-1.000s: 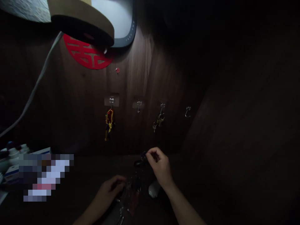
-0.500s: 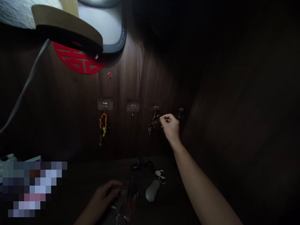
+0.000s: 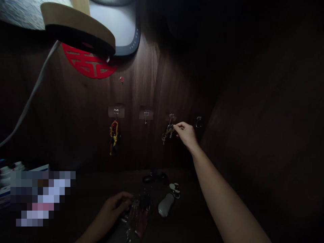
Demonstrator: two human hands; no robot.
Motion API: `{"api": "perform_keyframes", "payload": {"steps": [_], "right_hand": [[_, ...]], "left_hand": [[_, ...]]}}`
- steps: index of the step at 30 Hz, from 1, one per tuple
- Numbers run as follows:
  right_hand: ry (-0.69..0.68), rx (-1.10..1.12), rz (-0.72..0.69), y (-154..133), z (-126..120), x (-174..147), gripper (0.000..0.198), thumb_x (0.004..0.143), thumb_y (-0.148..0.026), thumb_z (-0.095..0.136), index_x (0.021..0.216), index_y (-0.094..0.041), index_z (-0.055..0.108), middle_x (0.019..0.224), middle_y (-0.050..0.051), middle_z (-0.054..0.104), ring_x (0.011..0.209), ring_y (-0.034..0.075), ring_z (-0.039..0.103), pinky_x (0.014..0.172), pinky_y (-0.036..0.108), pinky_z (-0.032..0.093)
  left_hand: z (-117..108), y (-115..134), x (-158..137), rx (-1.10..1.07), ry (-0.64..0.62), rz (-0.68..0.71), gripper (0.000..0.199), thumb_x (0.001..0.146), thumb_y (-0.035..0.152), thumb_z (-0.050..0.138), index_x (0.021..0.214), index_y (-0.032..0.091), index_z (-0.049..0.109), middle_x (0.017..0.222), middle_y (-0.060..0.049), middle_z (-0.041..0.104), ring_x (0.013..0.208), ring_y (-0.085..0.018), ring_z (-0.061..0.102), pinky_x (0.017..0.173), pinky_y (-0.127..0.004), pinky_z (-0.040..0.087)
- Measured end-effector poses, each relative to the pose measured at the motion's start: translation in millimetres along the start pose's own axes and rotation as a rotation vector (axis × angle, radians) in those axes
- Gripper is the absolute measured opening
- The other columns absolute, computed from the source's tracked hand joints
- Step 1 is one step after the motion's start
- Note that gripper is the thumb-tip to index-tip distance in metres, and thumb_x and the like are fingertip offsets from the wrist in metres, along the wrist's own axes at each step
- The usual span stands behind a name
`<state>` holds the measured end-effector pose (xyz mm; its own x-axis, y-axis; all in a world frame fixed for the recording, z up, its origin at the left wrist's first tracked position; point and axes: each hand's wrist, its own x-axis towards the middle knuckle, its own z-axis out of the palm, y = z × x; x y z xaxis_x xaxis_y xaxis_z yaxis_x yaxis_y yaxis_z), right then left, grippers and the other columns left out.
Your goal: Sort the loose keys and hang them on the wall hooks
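Observation:
In the head view a bunch of keys [image 3: 170, 129] hangs from the third metal hook [image 3: 171, 116] on the dark wood panel. My right hand [image 3: 186, 134] reaches up to it from the right, thumb and forefinger pinched at the bunch's right side. Low on the dark surface, my left hand [image 3: 116, 206] has curled fingers beside a clear, shiny trinket [image 3: 134, 211]. The dim light hides what its fingertips grip. Close by lie a reddish tag [image 3: 141, 222], a grey rounded fob [image 3: 165, 205] and a white trinket with a ring [image 3: 174, 189].
A red and yellow braided cord [image 3: 114, 130] hangs on the leftmost hook. The second hook [image 3: 146, 116] and far-right hook [image 3: 198, 121] hold nothing. A lamp [image 3: 78, 27] with a pale cable juts in at upper left. White bottles and boxes [image 3: 37, 168] stand at lower left.
The view has shifted slightly, moving the scene to the right. My right fingers stay at the keys, which have turned and spread a little. My left hand keeps its place by the trinkets.

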<state>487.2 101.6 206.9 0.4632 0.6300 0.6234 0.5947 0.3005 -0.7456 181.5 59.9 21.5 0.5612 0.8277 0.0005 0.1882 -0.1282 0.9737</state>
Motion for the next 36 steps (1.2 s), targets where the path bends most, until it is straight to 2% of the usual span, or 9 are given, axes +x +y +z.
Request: {"api": "perform_keyframes", "payload": {"steps": [4,9,13,18,26,29,36], "right_hand": [[-0.016,0.031,0.024,3.3,-0.2,-13.7,0.026,0.071,-0.041,0.056,0.076,-0.016,0.062,0.062,-0.002,0.059,0.048,0.009,0.052,0.044,0.020,0.041],[-0.044,0.052,0.087,12.8,-0.7,-42.6,0.031,0.072,-0.036,0.053,0.093,-0.016,0.062,0.072,0.002,0.064,0.052,0.010,0.056,0.045,0.020,0.041],[-0.116,0.091,0.172,25.0,2.6,-75.9,0.031,0.071,-0.036,0.055,0.095,-0.016,0.061,0.074,0.002,0.066,0.056,0.011,0.057,0.048,0.022,0.044],[-0.238,0.107,0.192,40.4,11.7,-122.2,0.029,0.073,-0.034,0.056,0.097,-0.018,0.061,0.075,0.001,0.064,0.059,0.012,0.058,0.057,0.026,0.050],[-0.479,0.034,0.218,54.6,31.7,-180.3,0.021,0.079,-0.029,0.052,0.093,-0.021,0.065,0.077,0.002,0.067,0.066,0.016,0.061,0.057,0.025,0.048],[-0.558,-0.037,0.171,54.2,38.0,-197.2,0.018,0.082,-0.026,0.050,0.090,-0.023,0.065,0.074,0.000,0.068,0.067,0.016,0.062,0.059,0.026,0.047],[-0.697,-0.187,-0.155,47.4,49.6,-217.1,0.018,0.084,-0.014,0.050,0.085,-0.024,0.064,0.086,0.001,0.068,0.085,0.019,0.062,0.076,0.032,0.044]], "left_hand": [[-0.4,-0.4,-0.2,-0.013,-0.005,-0.002,0.028,0.077,0.045,0.058,0.090,0.022,0.067,0.079,0.001,0.067,0.076,-0.018,0.058,0.068,-0.025,0.044],[0.0,3.2,-1.7,-0.011,0.015,-0.008,0.028,0.076,0.043,0.059,0.090,0.020,0.067,0.077,0.001,0.066,0.074,-0.018,0.058,0.069,-0.025,0.045],[0.6,7.3,-3.5,-0.012,0.027,-0.017,0.027,0.076,0.042,0.059,0.089,0.020,0.068,0.079,0.000,0.068,0.076,-0.018,0.059,0.070,-0.026,0.045],[0.9,5.8,-4.2,-0.042,0.051,-0.037,0.027,0.075,0.041,0.059,0.091,0.020,0.068,0.078,0.001,0.067,0.074,-0.018,0.060,0.069,-0.026,0.046],[-1.6,-2.1,-2.4,-0.076,0.074,-0.023,0.028,0.078,0.039,0.057,0.095,0.019,0.066,0.079,0.000,0.067,0.071,-0.016,0.061,0.066,-0.025,0.047],[-3.2,-2.3,-2.1,-0.017,0.124,-0.006,0.025,0.079,0.037,0.056,0.095,0.020,0.065,0.079,0.000,0.066,0.069,-0.016,0.061,0.065,-0.025,0.046],[-3.8,-4.1,-2.6,0.093,0.132,0.040,0.023,0.082,0.036,0.053,0.096,0.021,0.065,0.078,0.001,0.069,0.069,-0.016,0.063,0.066,-0.024,0.046]]}}
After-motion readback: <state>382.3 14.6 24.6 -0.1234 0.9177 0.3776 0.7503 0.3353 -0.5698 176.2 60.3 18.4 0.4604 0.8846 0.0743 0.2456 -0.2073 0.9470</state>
